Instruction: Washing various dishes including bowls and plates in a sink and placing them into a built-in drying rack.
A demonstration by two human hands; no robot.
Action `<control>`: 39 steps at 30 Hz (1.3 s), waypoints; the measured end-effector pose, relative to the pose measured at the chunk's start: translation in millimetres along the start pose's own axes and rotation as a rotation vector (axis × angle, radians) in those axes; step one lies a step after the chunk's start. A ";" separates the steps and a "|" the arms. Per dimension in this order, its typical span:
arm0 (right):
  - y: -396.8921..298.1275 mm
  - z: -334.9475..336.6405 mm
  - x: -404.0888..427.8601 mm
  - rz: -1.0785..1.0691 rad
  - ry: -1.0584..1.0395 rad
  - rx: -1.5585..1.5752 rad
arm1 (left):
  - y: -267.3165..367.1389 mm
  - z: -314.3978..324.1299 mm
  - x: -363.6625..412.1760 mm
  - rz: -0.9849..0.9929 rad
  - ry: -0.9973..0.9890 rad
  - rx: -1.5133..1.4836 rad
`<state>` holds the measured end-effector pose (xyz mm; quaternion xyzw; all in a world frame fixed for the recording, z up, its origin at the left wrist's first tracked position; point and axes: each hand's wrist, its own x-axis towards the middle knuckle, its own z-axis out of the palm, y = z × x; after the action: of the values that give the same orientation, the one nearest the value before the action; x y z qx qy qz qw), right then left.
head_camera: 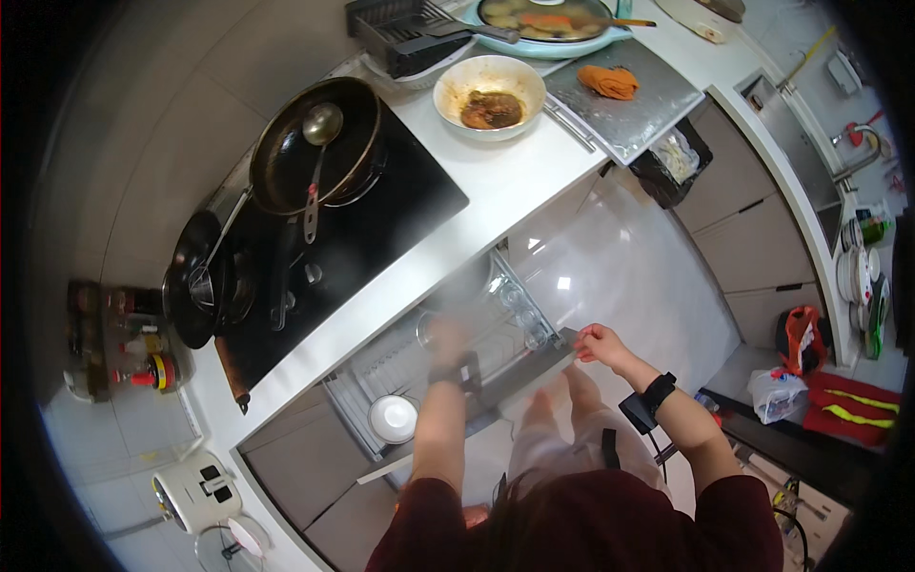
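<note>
Below the cooktop, a drawer with a wire dish rack [482, 307] stands pulled out. My left hand [449, 339] reaches down into it, blurred, beside a round dish or bowl [427, 330]; whether it grips that dish is unclear. A white bowl [393, 419] lies in the rack's near left part, and several clear glasses [525, 314] line its right side. My right hand [595, 344] is at the right end of the drawer front [525, 375], fingertips bent close to its top edge; the exact contact is hard to see.
The black cooktop [400, 193] bears a wok [286, 157] with a ladle [322, 125] in it. On the counter [486, 171] are a bowl with brown sauce [490, 114] and a metal board [643, 129] with an orange cloth [609, 82]. A black bin [675, 164] hangs below the board.
</note>
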<state>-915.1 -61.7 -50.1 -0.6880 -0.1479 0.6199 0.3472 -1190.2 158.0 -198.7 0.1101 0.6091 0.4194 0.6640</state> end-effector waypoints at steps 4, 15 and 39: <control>-3.5 19.8 -5.5 -0.062 -0.055 0.043 | -0.9 -69.5 51.0 0.339 -0.086 0.646; -15.2 5.7 -22.6 -0.155 -0.060 0.084 | 49.7 -45.0 -40.4 0.032 -0.141 0.389; -49.3 -203.6 -164.7 -0.493 0.317 0.140 | -14.0 178.1 -364.2 -0.090 -0.811 0.740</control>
<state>-740.2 -190.8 104.1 -0.6940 -0.2113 0.4106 0.5524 -989.6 -37.4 94.7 0.4627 0.4156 0.0722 0.7797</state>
